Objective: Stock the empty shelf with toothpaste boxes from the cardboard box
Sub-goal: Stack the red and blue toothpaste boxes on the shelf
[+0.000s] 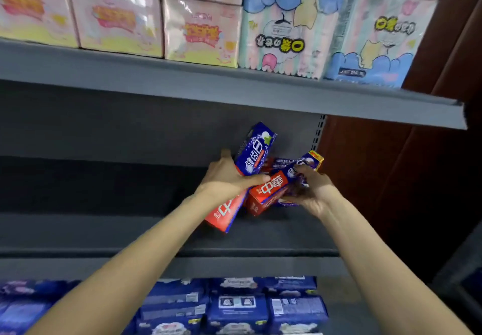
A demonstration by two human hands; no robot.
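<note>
— What's she got there? Sorry — what have those hands got?

— Toothpaste boxes, both of them, up at the right end of the grey middle shelf. The left hand grips a long red-and-blue box, thumb across its front, and holds it tilted, blue end up toward the back panel.

— And the other?

— The right hand is curled round a second box, which lies more or less flat, red end toward us. There's a third box behind it with a yellow end — I can't tell whether her fingers grip that one too.

— Are the boxes down on the shelf?

— The low ends look close to the board, but touching or not, I can't say.

— What's round about?

— Pink packs and pale blue packs on the shelf above, dark blue packs on the one below. Brown wall just to the right.
</note>
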